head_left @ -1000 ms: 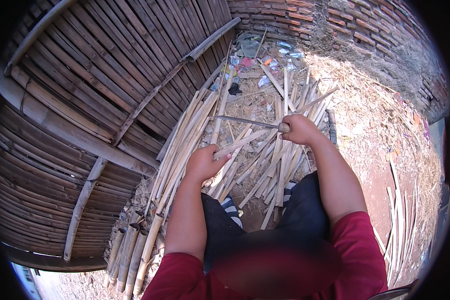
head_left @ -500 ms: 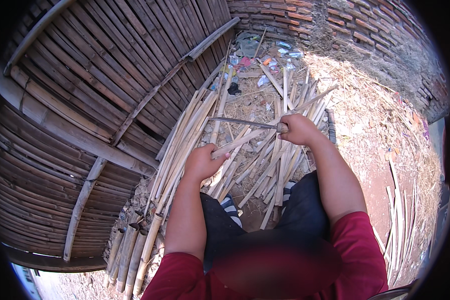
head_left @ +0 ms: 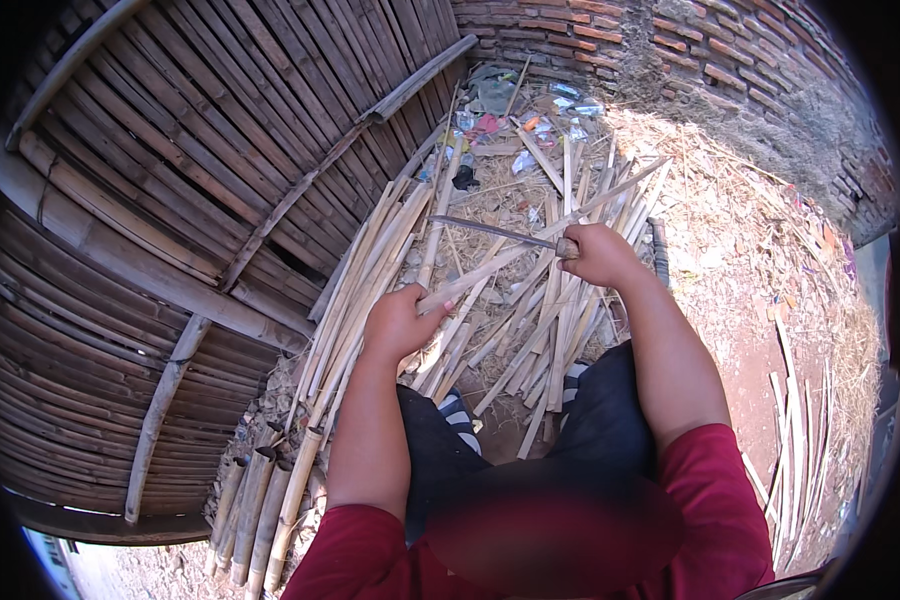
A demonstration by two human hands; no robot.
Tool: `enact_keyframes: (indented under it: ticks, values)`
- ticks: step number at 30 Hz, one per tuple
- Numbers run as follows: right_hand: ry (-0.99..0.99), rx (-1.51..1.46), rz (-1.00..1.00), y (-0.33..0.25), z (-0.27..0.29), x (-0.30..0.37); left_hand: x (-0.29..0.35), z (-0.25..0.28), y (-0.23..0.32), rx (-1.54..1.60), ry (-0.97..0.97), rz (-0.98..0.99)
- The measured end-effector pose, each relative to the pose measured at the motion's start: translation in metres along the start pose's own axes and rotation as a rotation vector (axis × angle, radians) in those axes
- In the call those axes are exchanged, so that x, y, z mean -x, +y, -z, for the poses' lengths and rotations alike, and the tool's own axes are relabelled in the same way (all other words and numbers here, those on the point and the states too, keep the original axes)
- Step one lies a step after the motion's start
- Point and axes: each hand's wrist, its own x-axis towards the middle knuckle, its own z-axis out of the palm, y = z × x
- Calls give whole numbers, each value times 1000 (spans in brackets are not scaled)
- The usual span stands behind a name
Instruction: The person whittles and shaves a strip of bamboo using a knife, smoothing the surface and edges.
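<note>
My left hand is closed around the near end of a long pale bamboo strip, which slants away to the far right. In my right hand is the handle of a machete, its long dark blade pointing left and lying across or just above the strip. Whether the blade touches the strip I cannot tell. Below both hands, a loose heap of split bamboo strips covers the ground in front of my feet.
A bamboo slat wall rises on the left, with long strips along its foot and cut bamboo poles nearby. A brick wall stands behind scattered litter. More thin strips lie at right.
The machete's blade has tilted, its tip now farther up and to the right. The bamboo strip has shifted slightly, and both hands keep their grip.
</note>
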Motion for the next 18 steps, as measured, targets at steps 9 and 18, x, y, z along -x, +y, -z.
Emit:
enact_keyframes:
  ticks: [9,18]
  values:
    - [76,-99,-24,11,2,-4,0,0,-4,0,75,-38]
    - [23,-17,-41,-4,7,2,-2,-3,-6,-20,56,-26]
